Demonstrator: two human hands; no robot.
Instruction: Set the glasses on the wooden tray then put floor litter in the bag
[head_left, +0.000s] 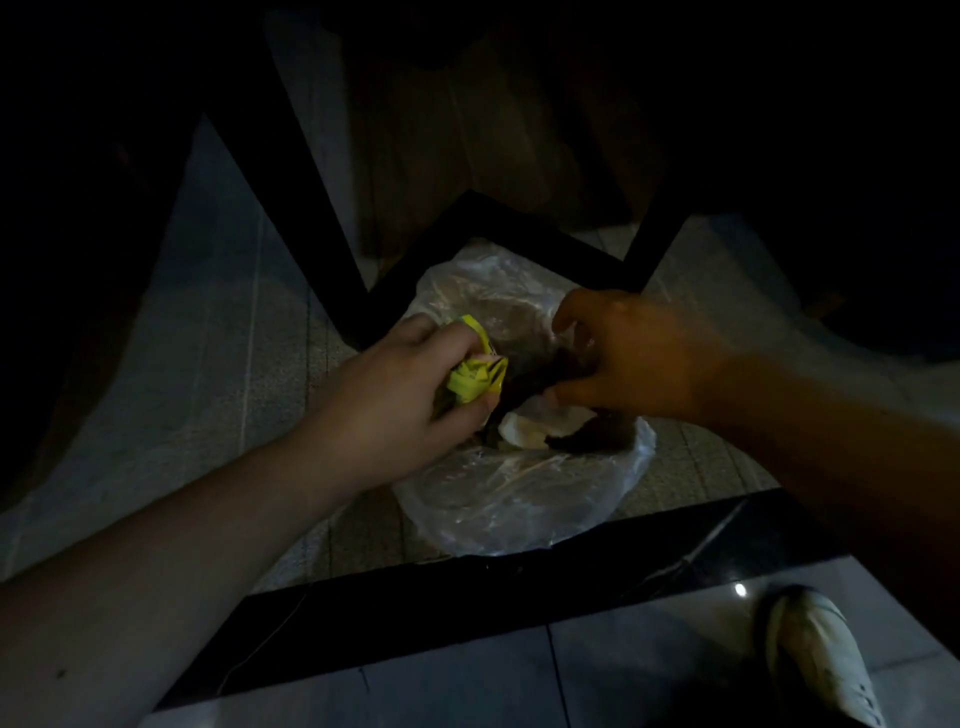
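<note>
A clear plastic bag (519, 499) lies open on the dim tiled floor under a piece of furniture. Inside it I see white crumpled paper (530, 428) and dark scraps (597, 434). My left hand (395, 395) is closed around a crumpled yellow wrapper (475, 376), held right at the bag's mouth. My right hand (634, 353) pinches the bag's rim on the right side, and a dark scrap sits between its fingers. No glasses or wooden tray are in view.
Black metal furniture legs (311, 208) form a V above the bag, with a wooden panel (493, 130) behind. A black floor strip (467, 597) runs across below the bag. A white shoe (821, 654) rests at the lower right.
</note>
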